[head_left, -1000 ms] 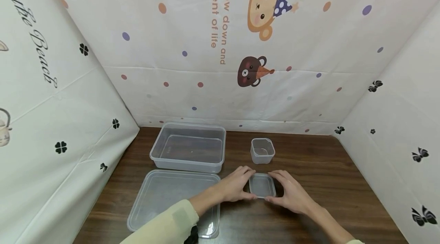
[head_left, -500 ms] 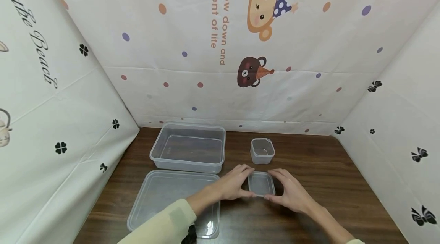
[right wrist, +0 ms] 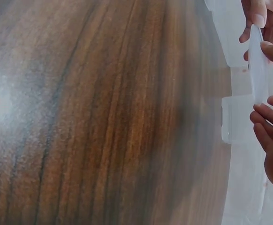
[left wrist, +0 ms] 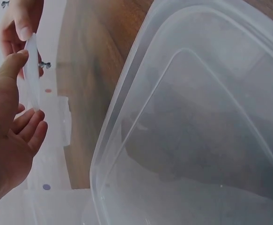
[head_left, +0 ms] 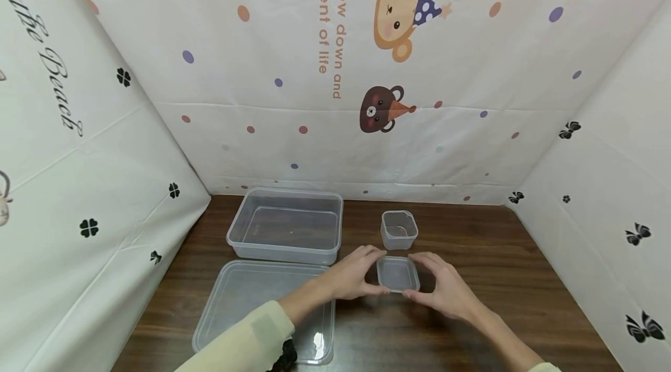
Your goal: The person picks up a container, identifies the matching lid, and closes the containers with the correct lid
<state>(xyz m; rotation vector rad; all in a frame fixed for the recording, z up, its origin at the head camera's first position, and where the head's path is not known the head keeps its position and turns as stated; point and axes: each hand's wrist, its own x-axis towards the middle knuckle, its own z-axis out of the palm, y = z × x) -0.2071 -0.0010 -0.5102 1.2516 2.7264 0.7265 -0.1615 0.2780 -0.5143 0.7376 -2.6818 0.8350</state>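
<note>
Between both hands is a small square clear plastic lid (head_left: 398,274), raised above the table in the wrist views. My left hand (head_left: 354,274) pinches its left side between thumb and fingertips. On the opposite side my right hand (head_left: 445,287) grips the lid the same way. Seen edge-on, the lid (left wrist: 32,70) looks thin in the left wrist view, and likewise the lid (right wrist: 257,65) in the right wrist view. Just beyond the hands a small clear square container (head_left: 399,238) stands uncovered on the table.
At the back left stands a large clear rectangular container (head_left: 285,252), uncovered. In front of it a large clear lid (head_left: 251,296) lies flat, partly under my left forearm. The dark wooden table (head_left: 472,244) meets printed white cloth walls (head_left: 445,145) at the back and sides.
Both hands have shifted slightly away from me, carrying the small lid closer to the small container. The containers and the large lid stay put.
</note>
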